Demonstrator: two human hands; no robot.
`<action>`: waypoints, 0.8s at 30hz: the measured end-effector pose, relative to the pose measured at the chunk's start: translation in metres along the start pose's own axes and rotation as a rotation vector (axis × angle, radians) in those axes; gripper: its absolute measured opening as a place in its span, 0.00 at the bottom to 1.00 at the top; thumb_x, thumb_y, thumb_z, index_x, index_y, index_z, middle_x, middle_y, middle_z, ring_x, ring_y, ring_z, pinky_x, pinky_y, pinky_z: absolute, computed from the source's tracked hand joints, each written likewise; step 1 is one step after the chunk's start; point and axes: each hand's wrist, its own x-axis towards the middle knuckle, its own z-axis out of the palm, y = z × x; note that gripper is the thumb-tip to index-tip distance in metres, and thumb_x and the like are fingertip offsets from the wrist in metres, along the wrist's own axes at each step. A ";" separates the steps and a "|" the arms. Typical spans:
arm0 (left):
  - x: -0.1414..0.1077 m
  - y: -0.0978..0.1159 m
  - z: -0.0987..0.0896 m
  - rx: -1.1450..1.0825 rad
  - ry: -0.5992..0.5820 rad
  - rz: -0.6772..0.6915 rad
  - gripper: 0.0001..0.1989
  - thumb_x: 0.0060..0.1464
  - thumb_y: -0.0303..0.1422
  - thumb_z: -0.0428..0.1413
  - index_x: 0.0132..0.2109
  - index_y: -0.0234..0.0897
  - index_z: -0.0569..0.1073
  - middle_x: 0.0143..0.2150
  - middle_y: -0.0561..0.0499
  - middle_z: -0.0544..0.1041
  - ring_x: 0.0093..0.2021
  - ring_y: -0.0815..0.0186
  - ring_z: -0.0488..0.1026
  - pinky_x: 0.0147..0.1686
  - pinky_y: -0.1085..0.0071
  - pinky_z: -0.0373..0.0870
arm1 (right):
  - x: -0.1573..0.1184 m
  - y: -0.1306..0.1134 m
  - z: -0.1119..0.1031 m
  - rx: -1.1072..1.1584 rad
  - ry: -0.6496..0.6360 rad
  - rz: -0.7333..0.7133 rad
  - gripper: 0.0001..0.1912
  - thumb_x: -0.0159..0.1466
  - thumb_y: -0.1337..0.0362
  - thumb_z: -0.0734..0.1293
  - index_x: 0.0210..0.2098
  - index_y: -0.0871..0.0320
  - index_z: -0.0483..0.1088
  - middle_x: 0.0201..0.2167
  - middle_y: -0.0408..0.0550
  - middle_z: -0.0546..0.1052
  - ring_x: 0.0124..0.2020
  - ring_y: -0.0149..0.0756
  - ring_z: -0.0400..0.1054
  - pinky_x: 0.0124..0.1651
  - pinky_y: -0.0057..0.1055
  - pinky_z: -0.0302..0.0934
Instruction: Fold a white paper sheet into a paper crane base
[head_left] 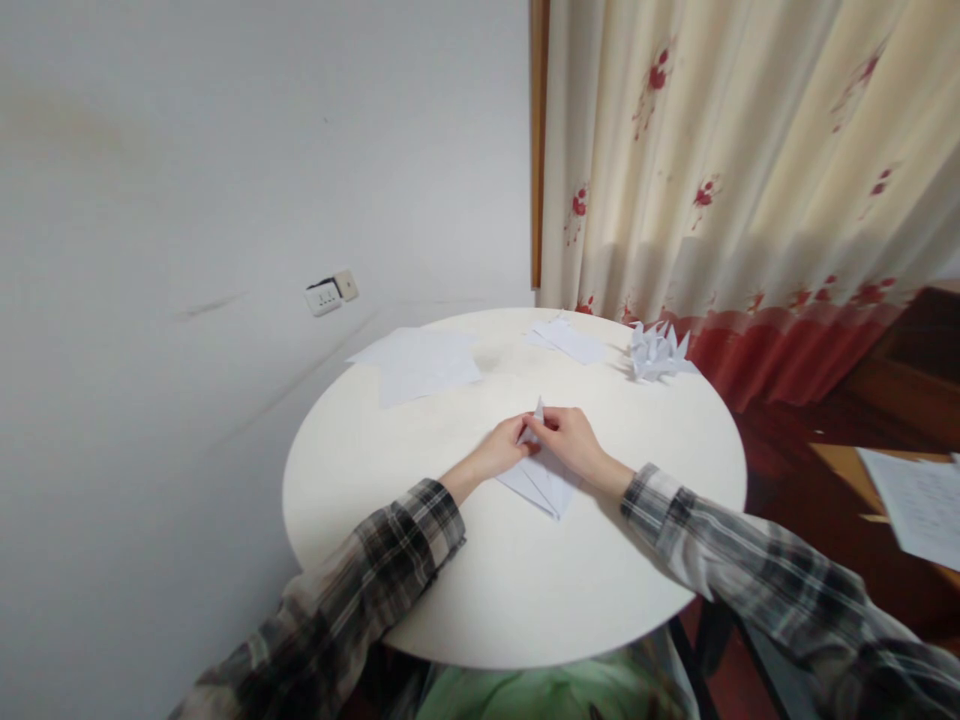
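A folded sheet of white paper (541,485) lies near the middle of the round white table, its nearer end coming to a point. My left hand (501,446) pinches it from the left near its far end. From the other side, my right hand (571,440) has its fingers closed on the same end, the fingertips of both hands almost meeting. A narrow tip of the paper sticks up between them. The creases under my fingers are partly hidden.
Large white sheets (424,365) lie at the table's far left, smaller paper pieces (568,340) at the back. A cluster of pointed folded paper shapes (657,352) stands at the far right. The round table (360,470) adjoins a wall and a curtain (720,130).
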 end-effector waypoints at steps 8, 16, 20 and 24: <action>0.001 -0.003 0.000 0.044 -0.002 -0.016 0.19 0.43 0.19 0.54 0.46 0.29 0.69 0.46 0.44 0.74 0.45 0.60 0.70 0.50 0.65 0.63 | 0.001 -0.003 -0.005 -0.012 0.022 -0.053 0.26 0.65 0.54 0.52 0.21 0.59 0.71 0.17 0.44 0.70 0.19 0.28 0.57 0.25 0.27 0.45; 0.001 -0.002 -0.001 0.055 -0.004 -0.003 0.22 0.43 0.19 0.53 0.49 0.30 0.69 0.48 0.45 0.74 0.47 0.60 0.69 0.51 0.65 0.62 | 0.003 -0.004 -0.008 -0.112 0.055 -0.060 0.26 0.66 0.58 0.52 0.18 0.59 0.70 0.17 0.47 0.71 0.18 0.29 0.56 0.25 0.28 0.44; 0.000 0.001 -0.001 0.060 -0.001 0.002 0.22 0.42 0.19 0.53 0.49 0.30 0.69 0.49 0.45 0.73 0.48 0.60 0.69 0.52 0.65 0.61 | 0.003 -0.006 -0.010 -0.039 0.106 -0.024 0.22 0.63 0.57 0.56 0.18 0.59 0.68 0.15 0.43 0.67 0.18 0.27 0.54 0.24 0.27 0.43; 0.000 0.004 -0.001 0.056 -0.004 -0.001 0.22 0.42 0.18 0.53 0.48 0.31 0.69 0.49 0.46 0.73 0.48 0.60 0.69 0.53 0.65 0.60 | 0.004 -0.005 -0.009 0.064 0.162 -0.005 0.19 0.60 0.56 0.59 0.18 0.60 0.67 0.15 0.41 0.65 0.19 0.27 0.55 0.24 0.26 0.45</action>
